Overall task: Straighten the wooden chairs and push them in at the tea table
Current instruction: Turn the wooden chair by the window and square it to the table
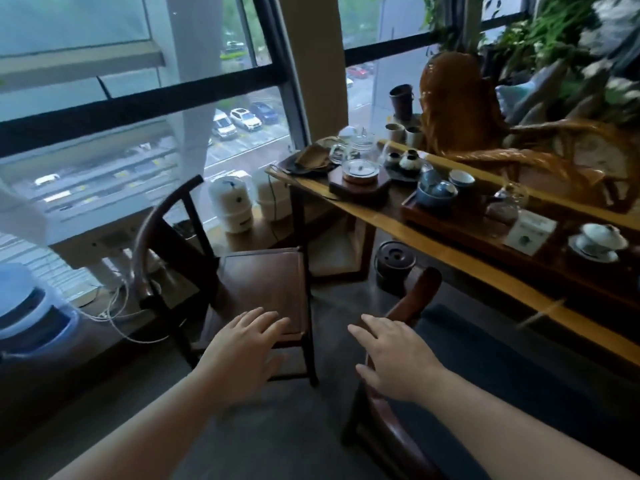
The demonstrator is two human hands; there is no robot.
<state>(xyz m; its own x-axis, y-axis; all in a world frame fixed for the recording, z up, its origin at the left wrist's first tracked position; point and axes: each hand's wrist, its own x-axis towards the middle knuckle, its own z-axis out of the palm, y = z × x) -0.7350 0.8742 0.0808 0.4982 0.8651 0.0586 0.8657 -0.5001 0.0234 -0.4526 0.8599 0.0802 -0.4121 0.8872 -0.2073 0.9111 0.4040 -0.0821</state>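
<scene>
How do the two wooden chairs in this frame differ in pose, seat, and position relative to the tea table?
The left chair stands off the table's end by the window, bare wooden seat fully exposed; the right chair sits alongside the tea table, with a dark blue cushion. The left chair is wholly visible; the right is cropped. The right hand rests on the right chair's curved rail; the left hand hovers open. Both are dark wood with curved backs.

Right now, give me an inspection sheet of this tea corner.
Surface: long wooden tea table, crowded.
Job's things: round-backed chair stands clear of the table, not pushed in; second chair at right, beside the table edge.
Clutter: glass teapot, blue bowls, lidded cup, dark pot on floor.
Grippers: left hand and right hand open, empty.
Cables: white cords on the floor by the window.
Surroundings: windows, plants, white appliances.
</scene>
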